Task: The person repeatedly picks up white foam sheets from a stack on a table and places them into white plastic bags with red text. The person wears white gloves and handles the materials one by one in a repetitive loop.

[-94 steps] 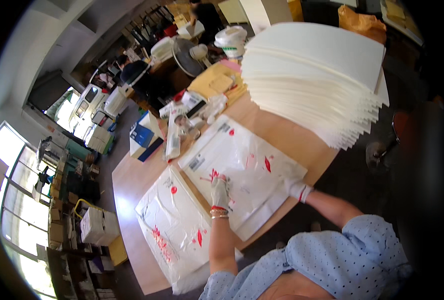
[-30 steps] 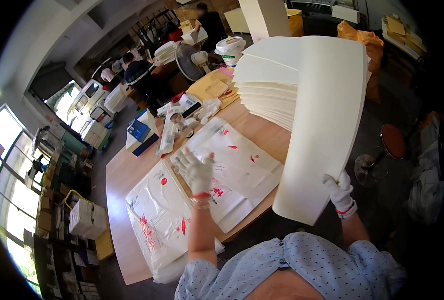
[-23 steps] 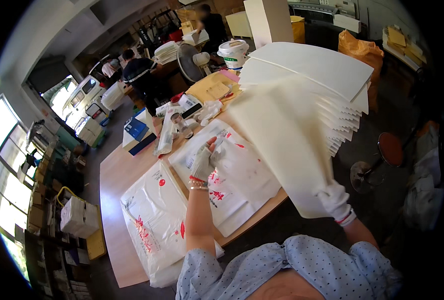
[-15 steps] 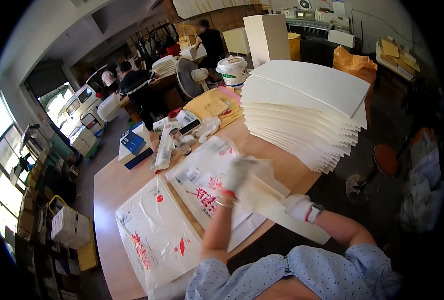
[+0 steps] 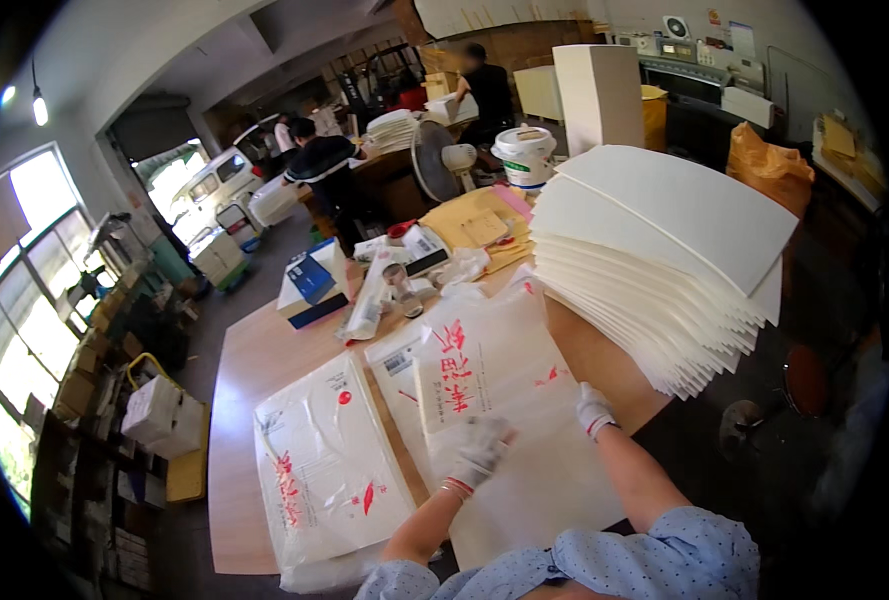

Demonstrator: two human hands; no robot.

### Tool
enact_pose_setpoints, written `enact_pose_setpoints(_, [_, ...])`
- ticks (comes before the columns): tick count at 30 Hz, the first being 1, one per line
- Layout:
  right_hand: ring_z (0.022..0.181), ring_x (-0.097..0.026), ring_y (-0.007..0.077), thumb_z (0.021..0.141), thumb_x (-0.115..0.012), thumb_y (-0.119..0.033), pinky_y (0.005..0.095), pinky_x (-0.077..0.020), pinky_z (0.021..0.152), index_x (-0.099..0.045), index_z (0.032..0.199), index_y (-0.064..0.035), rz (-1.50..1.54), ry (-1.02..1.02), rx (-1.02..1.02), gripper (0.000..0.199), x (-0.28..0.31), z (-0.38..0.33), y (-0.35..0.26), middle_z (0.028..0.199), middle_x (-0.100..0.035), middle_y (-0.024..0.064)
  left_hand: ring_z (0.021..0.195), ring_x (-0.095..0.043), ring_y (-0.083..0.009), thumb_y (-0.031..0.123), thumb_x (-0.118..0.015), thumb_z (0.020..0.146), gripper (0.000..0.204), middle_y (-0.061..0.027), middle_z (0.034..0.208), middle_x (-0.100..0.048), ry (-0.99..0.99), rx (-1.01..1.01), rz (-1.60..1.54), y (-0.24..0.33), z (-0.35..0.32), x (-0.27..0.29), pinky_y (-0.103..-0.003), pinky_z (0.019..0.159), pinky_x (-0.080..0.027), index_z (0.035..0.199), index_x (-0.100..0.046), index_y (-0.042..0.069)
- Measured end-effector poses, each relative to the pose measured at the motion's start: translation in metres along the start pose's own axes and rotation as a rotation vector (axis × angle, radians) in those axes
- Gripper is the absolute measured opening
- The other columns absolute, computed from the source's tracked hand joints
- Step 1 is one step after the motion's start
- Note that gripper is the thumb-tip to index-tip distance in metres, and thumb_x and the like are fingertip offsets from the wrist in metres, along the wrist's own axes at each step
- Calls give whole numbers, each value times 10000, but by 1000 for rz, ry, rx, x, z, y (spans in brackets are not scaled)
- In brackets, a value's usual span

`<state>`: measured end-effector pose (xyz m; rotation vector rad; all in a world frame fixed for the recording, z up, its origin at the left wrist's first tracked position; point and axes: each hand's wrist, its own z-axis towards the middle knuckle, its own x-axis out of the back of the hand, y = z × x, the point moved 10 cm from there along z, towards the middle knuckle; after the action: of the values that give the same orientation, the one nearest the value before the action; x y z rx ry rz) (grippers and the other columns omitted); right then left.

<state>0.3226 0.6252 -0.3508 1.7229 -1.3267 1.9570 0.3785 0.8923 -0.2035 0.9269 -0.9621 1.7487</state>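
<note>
A clear plastic bag (image 5: 509, 345) with red printing lies spread before me, with white paper sheets (image 5: 534, 490) under or inside it; I cannot tell which. My left hand (image 5: 479, 450), in a white glove, is over the bag's near part, its fingers smeared by motion. At the bag's right edge, my gloved right hand (image 5: 594, 410) closes on the plastic. Left of these lies a filled printed bag (image 5: 329, 460) of white sheets. Another printed bag (image 5: 392, 362) shows partly beneath the one I handle.
A tall fanned stack of white sheets (image 5: 654, 240) stands at the right of the wooden table (image 5: 239, 400). Farther back are a glass jar (image 5: 401, 290), a blue-and-white box (image 5: 311, 283), yellow envelopes (image 5: 479, 222), a white bucket (image 5: 524, 158) and a fan (image 5: 432, 162). Other people work behind.
The printed bag now lies spread over the white sheets that were bent up between my hands. My left hand has come nearer to me, and my right hand is at the bag's edge. The view has shifted.
</note>
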Motion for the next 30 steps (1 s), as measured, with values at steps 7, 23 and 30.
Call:
enact_pose_setpoints(7, [867, -608, 385, 769, -519, -137, 478, -462, 765, -137, 1428, -135, -92, -315, 160, 761, -21, -13, -4, 958, -609, 257, 898, -504, -112, -50, -420, 864, 339, -50, 1026, -535, 489, 1251, -1455, -128, -159, -89, -233, 783, -434, 1193, -466, 20])
enact_pose_setpoints(23, [787, -584, 390, 811, -491, -141, 480, -453, 651, -367, 1261, -113, 113, -122, 362, 467, 55, -195, 71, 909, -623, 211, 731, -496, -127, -21, -464, 857, 111, -58, 784, -530, 54, 1229, -906, 88, -257, 50, -270, 657, -433, 953, -428, 22])
enact_pose_setpoints(30, [632, -557, 388, 852, -533, -282, 485, -425, 554, -569, 784, -70, 314, -35, 360, 226, 77, -252, 82, 685, -571, 174, 776, -589, -237, 36, -542, 811, 80, -140, 854, -590, 377, 1737, -1640, 154, -349, -44, -340, 663, -470, 864, -502, -10])
